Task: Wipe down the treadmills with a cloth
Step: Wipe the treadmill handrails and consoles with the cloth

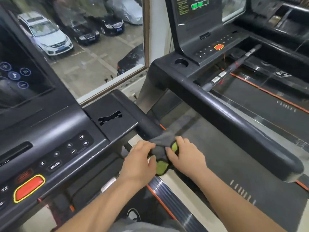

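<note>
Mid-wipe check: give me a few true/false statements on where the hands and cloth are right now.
1. The left hand and right hand both grip the grey cloth on the near treadmill's handrail. True.
2. The cloth covers the red stop button. False: the button is bare, well left of the hands.
3. The neighbouring treadmill's display is dark. False: green bars glow on it.
4. Parked cars show through the window. True.
</note>
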`<action>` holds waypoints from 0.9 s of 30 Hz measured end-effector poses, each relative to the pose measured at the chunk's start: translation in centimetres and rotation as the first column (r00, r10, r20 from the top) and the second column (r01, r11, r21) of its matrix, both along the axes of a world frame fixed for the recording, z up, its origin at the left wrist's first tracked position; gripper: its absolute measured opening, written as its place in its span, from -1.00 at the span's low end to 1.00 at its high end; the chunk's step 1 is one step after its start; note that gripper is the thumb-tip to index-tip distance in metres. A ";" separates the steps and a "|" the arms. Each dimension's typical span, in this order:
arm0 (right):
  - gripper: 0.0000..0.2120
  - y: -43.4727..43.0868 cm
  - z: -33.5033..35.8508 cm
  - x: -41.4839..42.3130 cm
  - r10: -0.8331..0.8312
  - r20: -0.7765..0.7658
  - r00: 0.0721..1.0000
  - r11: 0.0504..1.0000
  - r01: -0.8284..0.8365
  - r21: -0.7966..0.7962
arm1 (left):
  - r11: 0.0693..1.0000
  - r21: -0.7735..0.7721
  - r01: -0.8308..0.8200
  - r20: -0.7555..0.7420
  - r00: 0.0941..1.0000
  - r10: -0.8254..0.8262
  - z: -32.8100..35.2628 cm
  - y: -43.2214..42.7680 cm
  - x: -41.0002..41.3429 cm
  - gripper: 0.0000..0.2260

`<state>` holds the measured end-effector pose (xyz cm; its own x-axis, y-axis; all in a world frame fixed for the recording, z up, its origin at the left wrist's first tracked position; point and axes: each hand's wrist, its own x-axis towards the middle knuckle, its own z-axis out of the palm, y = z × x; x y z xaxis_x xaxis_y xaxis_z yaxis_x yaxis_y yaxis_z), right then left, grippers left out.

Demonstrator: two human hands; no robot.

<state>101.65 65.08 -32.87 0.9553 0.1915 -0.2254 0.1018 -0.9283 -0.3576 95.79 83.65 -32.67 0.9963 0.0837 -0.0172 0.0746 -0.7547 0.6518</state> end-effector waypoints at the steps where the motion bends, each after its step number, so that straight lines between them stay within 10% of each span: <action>1: -0.51 -1.8 0.0 -1.1 0.004 -0.027 1.000 1.000 -0.004 -0.018 | 0.999 -0.023 -0.024 -0.005 1.000 0.024 -0.1 -0.8 -0.2 -0.69; 10: -0.46 -5.7 0.2 -3.2 0.141 -0.066 0.988 0.952 -0.154 -0.265 | 0.976 -0.125 -0.181 -0.060 0.983 0.174 -0.8 -8.6 -3.1 -0.67; 18: -0.40 0.8 -1.1 4.6 0.185 -0.186 0.965 0.980 -0.167 0.107 | 0.921 -0.177 -0.347 -0.080 0.938 0.338 -1.2 -9.8 -6.4 -0.66; 27: -0.59 -14.2 -0.3 -3.5 0.087 -0.348 0.934 0.956 0.020 0.294 | 0.926 -0.258 -0.276 -0.113 0.960 0.255 -2.4 -17.0 -9.0 -0.62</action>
